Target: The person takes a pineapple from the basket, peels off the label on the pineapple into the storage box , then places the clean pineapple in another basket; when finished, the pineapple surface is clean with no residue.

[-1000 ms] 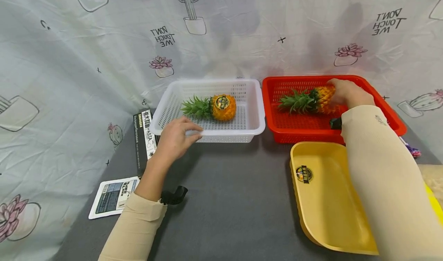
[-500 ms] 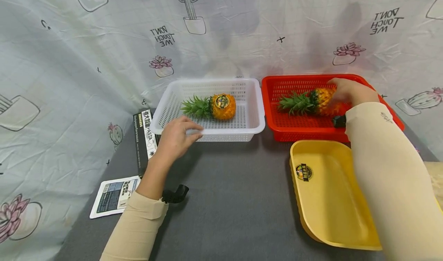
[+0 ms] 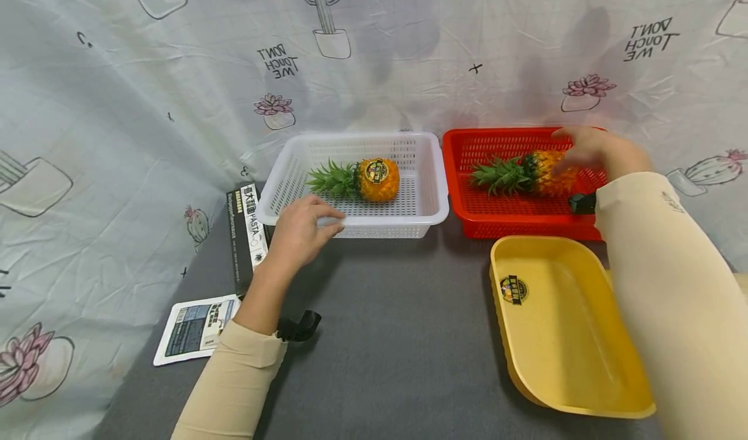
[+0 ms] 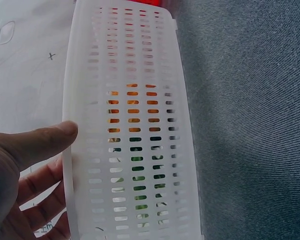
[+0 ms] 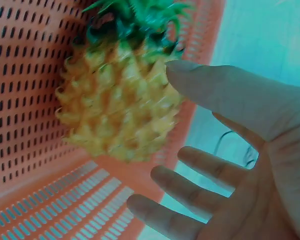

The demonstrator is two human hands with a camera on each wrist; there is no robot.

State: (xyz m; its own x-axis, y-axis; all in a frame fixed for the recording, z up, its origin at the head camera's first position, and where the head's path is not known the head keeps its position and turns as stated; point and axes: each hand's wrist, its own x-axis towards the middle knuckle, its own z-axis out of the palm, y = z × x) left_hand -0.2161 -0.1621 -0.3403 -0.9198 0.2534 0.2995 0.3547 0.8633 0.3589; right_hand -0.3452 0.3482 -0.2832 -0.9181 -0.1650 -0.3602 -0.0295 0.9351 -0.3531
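My right hand (image 3: 590,149) hovers open over the butt end of a pineapple (image 3: 543,171) that lies on its side in the red basket (image 3: 514,222). In the right wrist view the fingers (image 5: 200,170) are spread and the thumb tip sits right at the pineapple (image 5: 120,105); contact is unclear. My left hand (image 3: 300,229) rests at the front rim of the white basket (image 3: 409,222), with the thumb (image 4: 45,140) touching the rim (image 4: 70,165). A second pineapple (image 3: 376,180), with a round label, lies in that basket.
A yellow tray (image 3: 561,336) with a round sticker (image 3: 514,291) sits at the near right. A black pasta box (image 3: 248,232) and a white card (image 3: 195,328) lie left of my left arm. A printed cloth hangs behind the baskets.
My right hand has let go of the pineapple and drawn slightly up and right, fingers spreading. The pineapple stays in the red basket. My left hand has barely moved.
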